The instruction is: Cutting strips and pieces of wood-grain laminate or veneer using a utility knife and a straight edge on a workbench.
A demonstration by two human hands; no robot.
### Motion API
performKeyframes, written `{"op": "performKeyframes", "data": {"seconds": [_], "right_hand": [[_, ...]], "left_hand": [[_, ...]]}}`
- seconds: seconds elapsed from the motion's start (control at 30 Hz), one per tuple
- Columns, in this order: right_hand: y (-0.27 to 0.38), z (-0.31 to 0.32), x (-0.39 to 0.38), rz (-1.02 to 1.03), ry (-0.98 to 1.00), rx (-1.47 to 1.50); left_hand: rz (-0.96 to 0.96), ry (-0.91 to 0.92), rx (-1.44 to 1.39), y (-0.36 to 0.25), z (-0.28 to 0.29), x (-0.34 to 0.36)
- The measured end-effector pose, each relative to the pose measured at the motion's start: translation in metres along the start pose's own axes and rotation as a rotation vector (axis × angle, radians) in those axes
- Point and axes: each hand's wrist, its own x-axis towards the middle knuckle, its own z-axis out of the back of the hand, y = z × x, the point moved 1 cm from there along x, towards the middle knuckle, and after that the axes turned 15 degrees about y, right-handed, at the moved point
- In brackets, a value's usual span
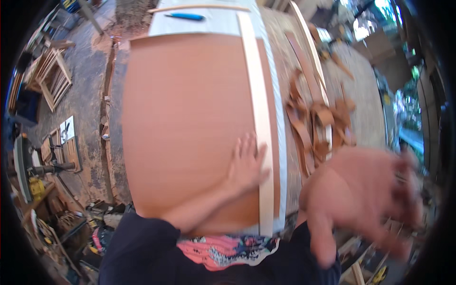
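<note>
Spreading wide, centre: left hand is touching brown sheet, pale strip; lower right: right hand is hovering, fingers wide.

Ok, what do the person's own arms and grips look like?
The left sleeve and right sleeve are dark, perhaps navy. The left forearm is bare beyond its sleeve. The left grip and right grip are ungloved; blur hides finer detail.
</note>
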Motion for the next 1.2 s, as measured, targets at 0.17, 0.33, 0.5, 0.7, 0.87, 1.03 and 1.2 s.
{"op": "performKeyframes", "data": {"seconds": [0.17, 0.33, 0.5, 0.7, 0.87, 1.03, 1.2], "right_hand": [[-0.129, -0.208, -0.169, -0.791, 0.380, 0.306], [-0.261, -0.371, -0.251, -0.816, 0.926, -0.131], [-0.268, -0.429, -0.259, -0.951, 1.461, -0.236], [-0.230, -0.390, -0.269, -0.960, 1.047, -0.095], [-0.172, -0.143, -0.239, -1.100, 0.657, -0.110], [-0.084, 0.106, -0.316, -1.215, 0.984, -0.726], [-0.037, 0.168, -0.328, -1.255, 1.215, -0.713]], "left_hand": [[-0.073, 0.042, -0.115, 0.012, -0.001, 0.004], [-0.101, 0.096, -0.111, 0.011, 0.005, 0.011], [-0.072, 0.159, 0.416, 0.022, 0.036, -0.005], [-0.093, 0.302, 0.164, 0.023, 0.001, 0.014], [-0.085, -0.031, -0.164, 0.011, -0.007, 0.020], [-0.021, 0.008, -0.012, -0.003, 0.001, 0.022], [0.009, -0.017, 0.110, -0.013, 0.000, 0.020]]}}
